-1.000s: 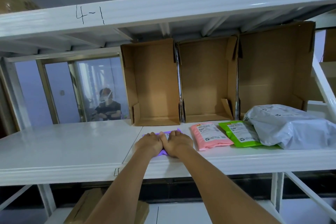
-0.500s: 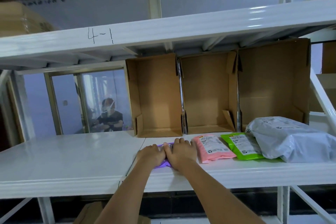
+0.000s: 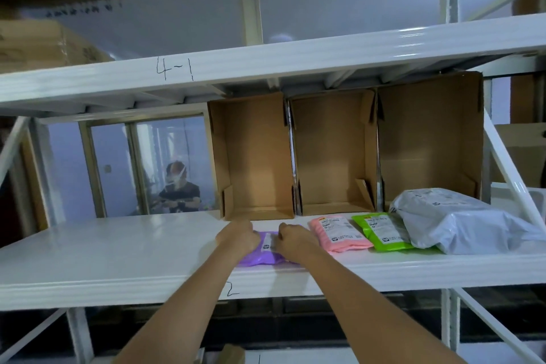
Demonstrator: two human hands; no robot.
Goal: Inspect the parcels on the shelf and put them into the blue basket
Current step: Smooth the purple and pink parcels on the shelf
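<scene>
At the upper left of the frame we see a brown carton (image 3: 44,44) on the top shelf, blurred. Below it, through a window at middle left, a seated person (image 3: 178,192) shows behind the rack. Along the lower half runs the white shelf (image 3: 103,251), with three open cardboard boxes (image 3: 336,154) standing side by side at its back, from the centre to the right.

Just below centre, our left hand (image 3: 239,238) and right hand (image 3: 292,241) lie on the purple parcel (image 3: 263,257), which sits flat near the shelf's front edge. Both hands have their fingers curled down onto the parcel's far part, one at each side of its white label (image 3: 266,242); whether they truly pinch the wrapper we cannot tell.

Just right of the right hand lies the pink parcel (image 3: 338,233), flat, label up. Beside it, touching, is the green parcel (image 3: 381,232). At the right edge the large grey parcel (image 3: 461,221) overlaps the green one's right side. The blue basket is not in view.
</scene>
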